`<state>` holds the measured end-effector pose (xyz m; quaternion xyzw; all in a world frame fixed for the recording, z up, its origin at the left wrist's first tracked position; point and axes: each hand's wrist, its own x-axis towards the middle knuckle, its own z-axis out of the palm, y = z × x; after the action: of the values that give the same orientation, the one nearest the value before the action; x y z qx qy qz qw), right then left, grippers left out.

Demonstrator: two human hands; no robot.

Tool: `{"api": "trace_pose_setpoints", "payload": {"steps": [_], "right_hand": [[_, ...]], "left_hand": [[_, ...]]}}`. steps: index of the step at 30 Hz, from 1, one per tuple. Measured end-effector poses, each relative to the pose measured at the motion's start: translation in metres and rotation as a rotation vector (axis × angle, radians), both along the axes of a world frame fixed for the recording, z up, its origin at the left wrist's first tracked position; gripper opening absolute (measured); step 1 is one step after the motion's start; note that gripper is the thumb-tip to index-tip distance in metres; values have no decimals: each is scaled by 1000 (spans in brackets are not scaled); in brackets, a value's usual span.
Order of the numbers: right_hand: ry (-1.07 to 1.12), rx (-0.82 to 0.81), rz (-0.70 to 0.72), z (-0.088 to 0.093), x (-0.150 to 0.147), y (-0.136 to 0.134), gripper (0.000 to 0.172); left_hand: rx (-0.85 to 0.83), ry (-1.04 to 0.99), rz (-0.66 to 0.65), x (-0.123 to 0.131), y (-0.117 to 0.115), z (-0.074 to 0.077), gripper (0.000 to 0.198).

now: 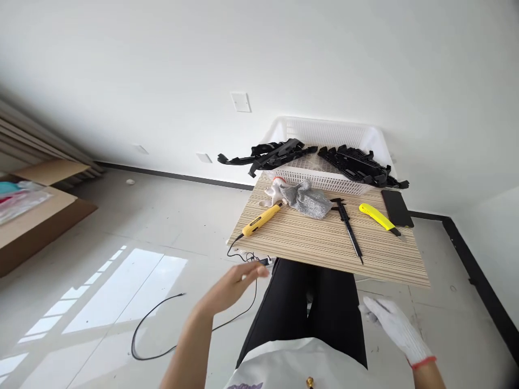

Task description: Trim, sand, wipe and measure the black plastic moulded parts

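Observation:
My left hand [239, 281] is bare and hangs in front of the board's near left edge, its fingers extended and nothing in them. My right hand [391, 324] wears a white glove with a red cuff, off the near right side of the board; its fingertips are blurred. On the striped board [308, 243] lie a yellow corded tool [261, 220], a white glove [276, 192], a grey cloth [310, 200], a black caliper [348, 229], a yellow cutter [377, 216] and a black phone [397, 208].
A white basket [324, 180] behind the board holds black plastic parts [279, 155] in two heaps, some overhanging its rim. A black cable [140, 329] curls on the floor at left. Farther left stands a cardboard box [44, 221]. The wall rises behind the basket.

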<state>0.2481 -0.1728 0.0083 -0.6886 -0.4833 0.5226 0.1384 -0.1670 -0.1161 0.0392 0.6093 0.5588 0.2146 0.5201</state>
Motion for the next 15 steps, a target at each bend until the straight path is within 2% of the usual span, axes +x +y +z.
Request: {"api": "trace_pose_setpoints", "payload": {"steps": [2,4,6,7,8,9,11,13,15], "right_hand": [[183,80,165,31,-17,30,46],[302,189,312,63,-45,66,47],[200,377,401,86,-82,104,48],[99,494,450,91,-101,122,48],[-2,608,523,90,-120,139,49],[-90,690,658,85,-138,153,52],[-216,816,885,63,-166,173,49],[-315,867,971,36,-183,179,46],[-374,881,975,12,-191,178,45]], "left_hand": [[316,65,130,7,25,45,23],[632,193,275,18,60,80,32],[926,316,359,26,100,106,37],[1012,362,353,29,119,115,38],[1058,393,318,30,138,124,39],[1069,410,268,29,154,130,39],[1027,411,168,26,181,136,39],[968,390,125,24,199,135,34],[923,349,127,23,210,130,25]]}}
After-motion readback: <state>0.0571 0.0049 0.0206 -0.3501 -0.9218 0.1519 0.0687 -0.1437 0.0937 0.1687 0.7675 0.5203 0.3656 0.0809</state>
